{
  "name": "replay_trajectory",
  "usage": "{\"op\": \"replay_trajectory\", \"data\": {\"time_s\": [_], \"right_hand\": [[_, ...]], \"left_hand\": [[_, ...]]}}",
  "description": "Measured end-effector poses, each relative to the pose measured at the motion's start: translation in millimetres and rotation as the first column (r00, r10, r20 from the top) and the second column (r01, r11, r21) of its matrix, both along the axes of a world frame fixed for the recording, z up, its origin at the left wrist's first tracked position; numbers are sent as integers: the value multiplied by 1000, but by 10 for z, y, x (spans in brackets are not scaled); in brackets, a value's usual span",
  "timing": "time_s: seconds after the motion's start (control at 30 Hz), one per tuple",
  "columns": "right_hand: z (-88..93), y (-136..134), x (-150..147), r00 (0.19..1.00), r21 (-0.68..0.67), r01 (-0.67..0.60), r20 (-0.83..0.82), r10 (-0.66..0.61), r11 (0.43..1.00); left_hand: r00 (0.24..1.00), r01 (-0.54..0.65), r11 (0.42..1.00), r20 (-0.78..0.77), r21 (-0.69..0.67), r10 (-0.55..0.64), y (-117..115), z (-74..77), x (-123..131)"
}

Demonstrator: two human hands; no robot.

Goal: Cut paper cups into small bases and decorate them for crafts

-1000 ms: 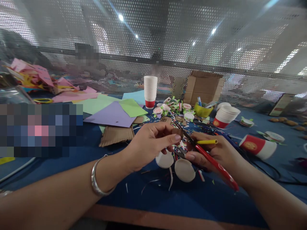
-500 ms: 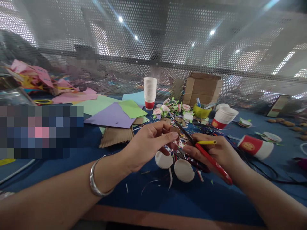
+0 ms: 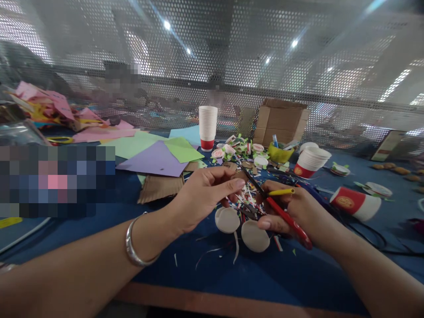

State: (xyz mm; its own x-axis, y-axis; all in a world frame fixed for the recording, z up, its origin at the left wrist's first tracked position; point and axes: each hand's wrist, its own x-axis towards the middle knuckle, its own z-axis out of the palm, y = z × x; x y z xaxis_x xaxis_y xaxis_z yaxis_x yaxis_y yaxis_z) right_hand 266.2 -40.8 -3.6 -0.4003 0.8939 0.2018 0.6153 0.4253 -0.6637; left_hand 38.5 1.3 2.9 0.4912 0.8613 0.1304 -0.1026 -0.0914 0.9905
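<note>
My left hand (image 3: 202,198), with a silver bangle on the wrist, pinches a small brown piece of cardboard (image 3: 240,177) between thumb and fingertips. In my right hand (image 3: 306,210) is a pair of red-handled scissors (image 3: 286,220), its dark upper blade touching or just beside the cardboard. A thin yellow stick (image 3: 281,192) juts out by the right fingers; whether it belongs to the scissors I cannot tell. Below the hands lie two white paper cup bottoms (image 3: 255,237), one trailing a thin strip. Paper scraps (image 3: 250,194) are heaped behind the blades.
Stacked paper cups (image 3: 208,126) stand at the back, near small paper-disc crafts (image 3: 228,151) with green bits. Coloured sheets (image 3: 150,160) and corrugated cardboard (image 3: 161,189) lie left. Rightward are a yellow bowl (image 3: 280,153), a tipped red-and-white cup (image 3: 356,203) and dark cables (image 3: 367,236).
My right thumb has moved down, and the scissors have shifted slightly left with their blades spread wider. The cardboard piece has turned a little in my left fingers.
</note>
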Motion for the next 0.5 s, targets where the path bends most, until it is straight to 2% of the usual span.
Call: {"op": "replay_trajectory", "data": {"time_s": [0.2, 0.27, 0.33, 0.5], "right_hand": [[17, -60, -24, 960, -260, -95, -279, 19, 961], [26, -71, -28, 948, -299, -115, -318, 15, 947], [40, -69, -22, 955, -267, -119, -296, 36, 956], [74, -48, -8, 988, -122, -112, -117, 98, 986]], "left_hand": [[1000, -13, 1000, -2, 19, 13, 2, 7, -3], [1000, -26, 999, -4, 26, 26, -2, 4, -4], [999, -33, 999, 4, 32, 33, -8, -2, -3], [999, -38, 997, 4, 67, 38, -10, -12, -10]]}}
